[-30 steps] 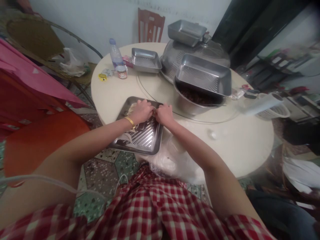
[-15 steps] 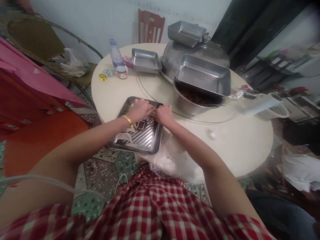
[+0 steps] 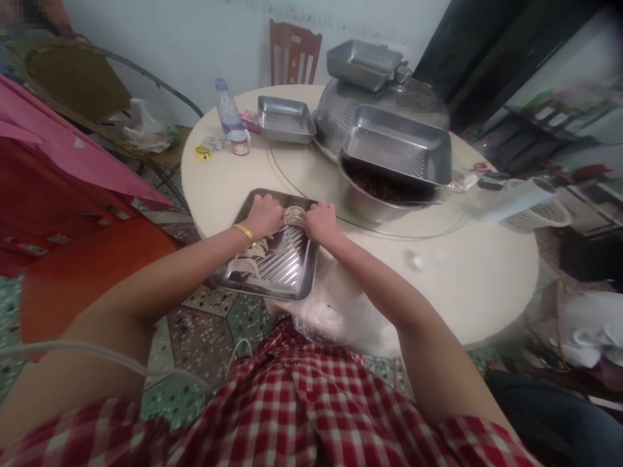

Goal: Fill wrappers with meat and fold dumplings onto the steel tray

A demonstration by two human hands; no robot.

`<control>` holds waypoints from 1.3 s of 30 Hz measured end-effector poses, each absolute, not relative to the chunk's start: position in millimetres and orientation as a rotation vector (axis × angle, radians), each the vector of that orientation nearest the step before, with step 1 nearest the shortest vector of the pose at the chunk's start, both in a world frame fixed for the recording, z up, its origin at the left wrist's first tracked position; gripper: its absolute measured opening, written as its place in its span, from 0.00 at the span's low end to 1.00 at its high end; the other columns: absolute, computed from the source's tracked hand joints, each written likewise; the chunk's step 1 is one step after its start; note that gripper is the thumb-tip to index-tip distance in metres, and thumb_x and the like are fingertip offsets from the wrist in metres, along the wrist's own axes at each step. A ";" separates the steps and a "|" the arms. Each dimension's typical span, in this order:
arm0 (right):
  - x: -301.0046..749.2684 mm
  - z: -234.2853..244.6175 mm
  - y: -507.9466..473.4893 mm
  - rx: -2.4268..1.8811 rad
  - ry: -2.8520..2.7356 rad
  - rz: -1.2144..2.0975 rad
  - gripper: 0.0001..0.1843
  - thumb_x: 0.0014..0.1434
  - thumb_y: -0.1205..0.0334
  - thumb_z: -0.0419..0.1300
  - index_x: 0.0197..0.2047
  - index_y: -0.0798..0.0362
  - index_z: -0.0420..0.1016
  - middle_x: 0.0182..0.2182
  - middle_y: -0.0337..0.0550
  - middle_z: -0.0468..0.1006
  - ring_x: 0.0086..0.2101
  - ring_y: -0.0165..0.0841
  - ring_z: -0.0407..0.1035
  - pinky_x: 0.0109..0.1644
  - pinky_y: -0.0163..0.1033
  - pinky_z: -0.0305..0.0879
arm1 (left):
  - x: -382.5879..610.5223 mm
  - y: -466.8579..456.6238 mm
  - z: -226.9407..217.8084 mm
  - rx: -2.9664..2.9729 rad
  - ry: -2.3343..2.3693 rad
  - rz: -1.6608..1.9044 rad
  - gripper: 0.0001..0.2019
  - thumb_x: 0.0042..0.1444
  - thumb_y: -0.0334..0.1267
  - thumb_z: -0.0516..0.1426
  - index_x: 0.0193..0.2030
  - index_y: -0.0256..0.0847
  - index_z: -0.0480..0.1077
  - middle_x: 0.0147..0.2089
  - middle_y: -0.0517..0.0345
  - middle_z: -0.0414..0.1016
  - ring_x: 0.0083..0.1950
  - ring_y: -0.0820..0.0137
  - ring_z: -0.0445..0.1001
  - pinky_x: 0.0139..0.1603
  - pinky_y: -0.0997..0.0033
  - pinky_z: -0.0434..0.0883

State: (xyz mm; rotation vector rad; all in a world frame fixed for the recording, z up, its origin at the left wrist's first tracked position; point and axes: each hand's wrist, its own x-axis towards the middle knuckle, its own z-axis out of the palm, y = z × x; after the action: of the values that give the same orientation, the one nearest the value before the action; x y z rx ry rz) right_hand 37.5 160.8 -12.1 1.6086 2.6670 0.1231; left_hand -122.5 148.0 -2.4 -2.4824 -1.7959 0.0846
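A pale pleated dumpling is between my two hands, at the far end of a shallow metal tray. The fingers of my left hand are closed at its left end; a gold bracelet is on that wrist. At the other end, my right hand pinches it near the tray's right rim. Whether the dumpling rests on the tray floor I cannot tell. Along the tray's left side lie several more dumplings, partly covered by my left hand and wrist.
A metal bowl of dark filling stands past my right hand, with a deep pan resting on it. Behind are a perforated metal dome, another pan, a bottle and a jar. A clear plastic bag hangs at the near table edge.
My left hand has shifted slightly left, away from my right hand, so the dumpling between them shows more fully. My right hand stays nearly in place. The view has shifted a little.
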 end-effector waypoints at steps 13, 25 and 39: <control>38.0 -10.2 158.8 1.619 2.671 0.134 0.14 0.62 0.64 0.54 0.43 0.58 0.80 0.45 0.58 0.79 0.49 0.46 0.65 0.49 0.48 0.58 | -123.6 152.4 -1.4 -2.467 -1.803 0.089 0.14 0.58 0.40 0.54 0.38 0.35 0.78 0.43 0.39 0.78 0.50 0.50 0.69 0.46 0.53 0.58; 39.2 -5.7 158.3 1.641 2.703 0.136 0.15 0.62 0.63 0.54 0.42 0.59 0.80 0.45 0.59 0.78 0.49 0.47 0.66 0.50 0.48 0.58 | -120.8 155.7 -1.7 -2.470 -1.749 -0.006 0.13 0.58 0.40 0.54 0.41 0.38 0.77 0.43 0.42 0.80 0.48 0.52 0.71 0.44 0.56 0.58; 40.0 -7.0 158.3 1.677 2.748 0.100 0.18 0.66 0.61 0.49 0.44 0.57 0.80 0.44 0.57 0.78 0.48 0.47 0.66 0.48 0.48 0.57 | -117.0 158.2 -15.0 -2.525 -1.527 -0.180 0.12 0.61 0.39 0.53 0.40 0.37 0.76 0.40 0.44 0.76 0.49 0.53 0.68 0.43 0.57 0.56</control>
State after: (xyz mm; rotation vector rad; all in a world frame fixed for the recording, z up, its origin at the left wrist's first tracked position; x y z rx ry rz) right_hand 40.0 158.3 -7.0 1.6772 2.7481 0.1002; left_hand -117.0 158.2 -15.0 -2.5250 -1.5267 -0.1796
